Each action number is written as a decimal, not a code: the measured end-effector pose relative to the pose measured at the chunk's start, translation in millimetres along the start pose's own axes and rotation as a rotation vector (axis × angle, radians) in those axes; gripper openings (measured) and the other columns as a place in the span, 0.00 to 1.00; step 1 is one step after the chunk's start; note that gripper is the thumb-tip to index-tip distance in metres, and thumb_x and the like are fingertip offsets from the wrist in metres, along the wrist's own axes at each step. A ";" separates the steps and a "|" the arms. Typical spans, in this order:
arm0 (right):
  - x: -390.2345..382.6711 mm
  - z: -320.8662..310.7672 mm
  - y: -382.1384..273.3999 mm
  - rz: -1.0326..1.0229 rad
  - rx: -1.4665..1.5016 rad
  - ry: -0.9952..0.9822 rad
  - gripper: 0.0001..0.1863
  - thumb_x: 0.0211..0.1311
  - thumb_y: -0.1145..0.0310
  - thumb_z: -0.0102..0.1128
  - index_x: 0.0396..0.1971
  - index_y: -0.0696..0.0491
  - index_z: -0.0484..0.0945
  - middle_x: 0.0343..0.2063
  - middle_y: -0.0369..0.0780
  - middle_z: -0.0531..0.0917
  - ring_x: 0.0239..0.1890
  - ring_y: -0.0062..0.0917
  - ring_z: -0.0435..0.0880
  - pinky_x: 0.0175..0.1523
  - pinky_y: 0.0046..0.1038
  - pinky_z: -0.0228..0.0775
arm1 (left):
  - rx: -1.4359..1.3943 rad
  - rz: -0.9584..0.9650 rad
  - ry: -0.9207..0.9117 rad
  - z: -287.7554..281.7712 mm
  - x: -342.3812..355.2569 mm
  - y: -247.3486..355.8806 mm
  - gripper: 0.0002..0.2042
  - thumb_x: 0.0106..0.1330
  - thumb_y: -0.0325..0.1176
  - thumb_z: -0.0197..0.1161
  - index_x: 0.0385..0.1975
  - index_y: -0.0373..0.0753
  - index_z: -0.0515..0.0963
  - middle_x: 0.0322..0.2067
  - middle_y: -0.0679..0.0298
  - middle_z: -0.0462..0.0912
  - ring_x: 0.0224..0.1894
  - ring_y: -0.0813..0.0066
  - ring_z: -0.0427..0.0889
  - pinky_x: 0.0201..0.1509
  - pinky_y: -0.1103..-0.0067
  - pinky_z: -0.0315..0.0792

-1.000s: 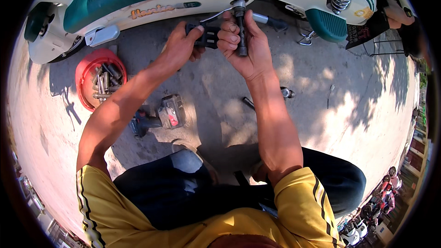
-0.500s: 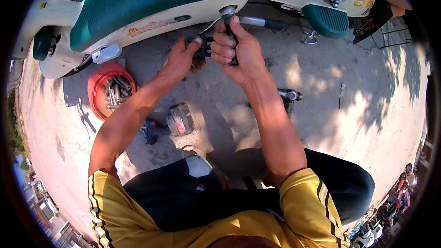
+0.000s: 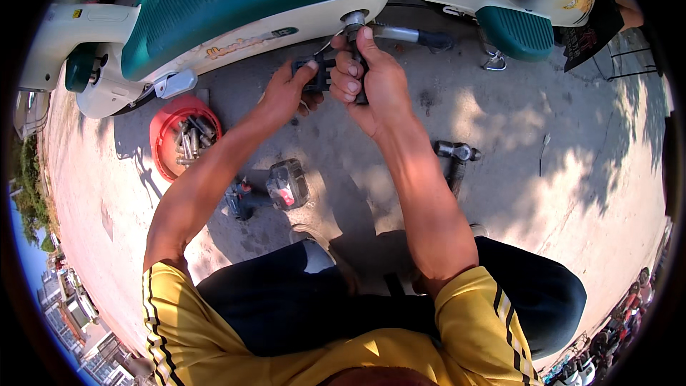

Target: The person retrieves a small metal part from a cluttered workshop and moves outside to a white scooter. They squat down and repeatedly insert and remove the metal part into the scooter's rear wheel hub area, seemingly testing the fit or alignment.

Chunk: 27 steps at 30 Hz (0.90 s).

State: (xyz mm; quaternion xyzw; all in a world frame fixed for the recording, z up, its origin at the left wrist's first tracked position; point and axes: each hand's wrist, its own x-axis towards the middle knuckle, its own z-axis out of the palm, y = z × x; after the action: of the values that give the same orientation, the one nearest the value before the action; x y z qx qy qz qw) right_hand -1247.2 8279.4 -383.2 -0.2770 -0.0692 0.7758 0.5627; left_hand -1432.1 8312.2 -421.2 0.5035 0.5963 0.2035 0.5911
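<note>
A cream and teal scooter body (image 3: 279, 28) spans the top of the view, with a round metal fitting (image 3: 355, 18) set in its lower edge. Just below that fitting, my right hand (image 3: 375, 71) is wrapped round a dark, upright cylindrical piece (image 3: 361, 93); its upper end meets the fitting, and my fingers cover much of it. To its left, my left hand (image 3: 286, 89) pinches a black block with short prongs (image 3: 314, 75), thumb on top. The prongs point towards my right fingers. A thin cable runs near the block up to the scooter.
A red bowl-shaped container (image 3: 163, 146) with several metal sockets (image 3: 191, 139) stands left of my left forearm. A cordless power tool (image 3: 239, 196) with a bulky battery (image 3: 287, 184) lies near my knees. A metal-headed tool (image 3: 457, 151) lies right of my right forearm, and a kickstand (image 3: 407, 33) sticks out.
The view has shifted slightly, so the ground objects and scooter appear moved a little right and upward. Both hands keep their grips near the metal fitting.
</note>
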 end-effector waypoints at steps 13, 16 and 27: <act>11.5 -23.0 -1.3 0.229 0.597 -0.408 0.23 0.80 0.51 0.46 0.50 0.59 0.72 0.25 0.33 0.67 0.21 0.18 0.63 0.27 0.23 0.57 | 0.017 -0.028 -0.123 14.5 7.9 -1.7 0.23 0.78 0.56 0.46 0.38 0.41 0.75 0.24 0.64 0.83 0.23 0.74 0.82 0.24 0.76 0.73; 14.9 -20.9 4.6 0.261 0.661 -0.483 0.24 0.80 0.49 0.46 0.50 0.58 0.73 0.25 0.33 0.67 0.21 0.17 0.64 0.26 0.22 0.57 | 0.020 -0.055 -0.109 9.4 2.2 -5.8 0.25 0.78 0.58 0.44 0.35 0.41 0.77 0.24 0.64 0.82 0.25 0.73 0.82 0.25 0.75 0.73; 18.2 -13.7 4.5 0.148 0.398 -0.319 0.17 0.78 0.52 0.53 0.35 0.50 0.70 0.17 0.26 0.63 0.13 0.11 0.59 0.17 0.17 0.52 | 0.015 -0.028 -0.081 11.9 -0.9 -4.0 0.23 0.79 0.54 0.45 0.36 0.40 0.77 0.25 0.64 0.83 0.24 0.75 0.82 0.25 0.76 0.73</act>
State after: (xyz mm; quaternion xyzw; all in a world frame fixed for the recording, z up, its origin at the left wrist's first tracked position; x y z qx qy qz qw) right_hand -1247.8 8291.6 -403.0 -0.0392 0.0174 0.8471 0.5297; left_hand -1422.9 8305.6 -426.7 0.5075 0.5805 0.1702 0.6136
